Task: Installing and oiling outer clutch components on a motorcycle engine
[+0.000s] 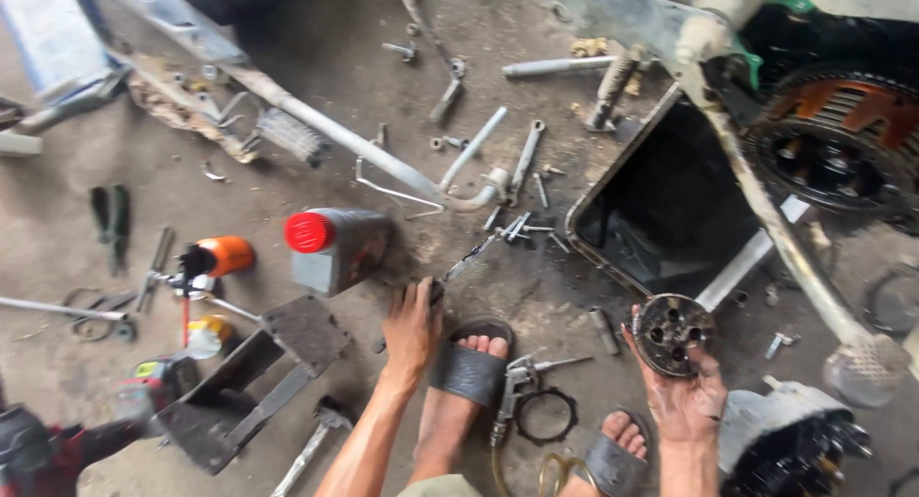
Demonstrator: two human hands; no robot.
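My right hand (687,394), oily and dirty, holds up a round metal clutch hub (672,331) with several holes in its face. My left hand (412,327) reaches down to the concrete floor and closes around a thin tool (466,261), probably a screwdriver, lying just ahead of my left sandalled foot (469,372). A grey oil bottle with a red cap (335,245) lies on its side just left of that hand.
A black oil drain pan (661,205) sits ahead of my right hand under a motorcycle engine (833,143). Wrenches, bolts and sockets (522,162) are scattered across the floor. An air blow gun (517,382) and a ring (546,416) lie between my feet. An orange spray can (222,256) lies left.
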